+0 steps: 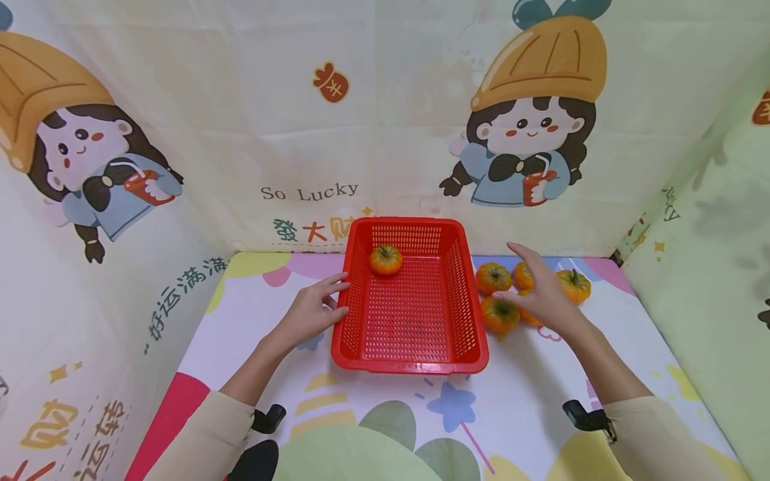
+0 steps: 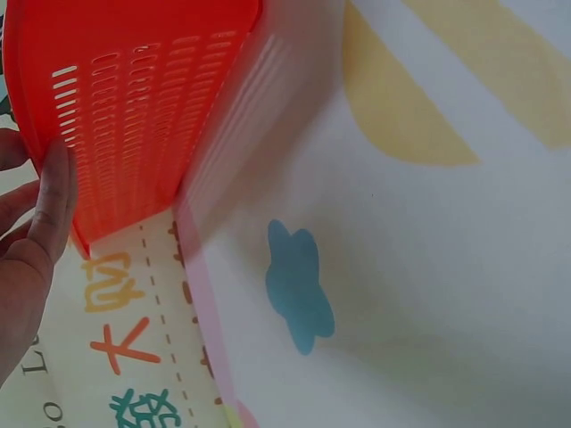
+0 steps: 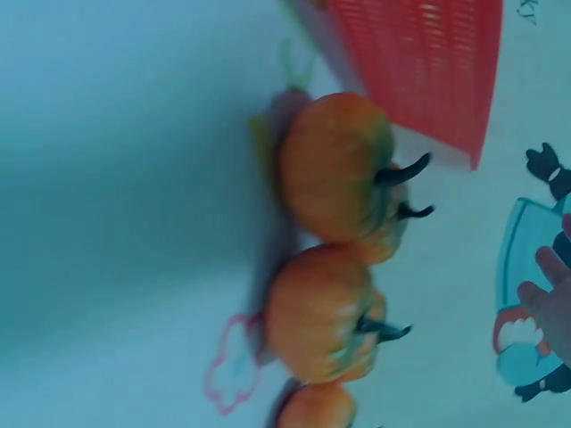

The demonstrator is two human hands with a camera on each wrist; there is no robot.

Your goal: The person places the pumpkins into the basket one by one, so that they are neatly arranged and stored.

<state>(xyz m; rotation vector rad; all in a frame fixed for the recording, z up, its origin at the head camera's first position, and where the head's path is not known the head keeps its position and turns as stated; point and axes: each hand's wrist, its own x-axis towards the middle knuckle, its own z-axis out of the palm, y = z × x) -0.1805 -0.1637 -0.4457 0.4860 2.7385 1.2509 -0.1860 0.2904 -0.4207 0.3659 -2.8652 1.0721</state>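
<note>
A red plastic basket point(image 1: 409, 361) with slotted walls stands at the table's middle back, holding one small orange pumpkin point(image 1: 386, 260) in its far left corner. At the basket's left rim is my left hand point(image 1: 309, 310), its fingertips touching the edge; the left wrist view has its fingers point(image 2: 53, 196) against the outer wall. Several small pumpkins point(image 1: 500, 315) with dark stems cluster right of the basket. Over them hovers my right hand point(image 1: 544, 297), thumb and fingers spread, nothing held. In the right wrist view, the pumpkins point(image 3: 335, 169) sit apart from its fingertips point(image 3: 544, 303).
A patterned cloth covers the table point(image 1: 361, 414). Behind it rises a cartoon-printed backdrop point(image 1: 409, 133), close to the basket's far side, and similar sheets stand at left and right. Each wrist carries a black camera mount point(image 1: 586, 417).
</note>
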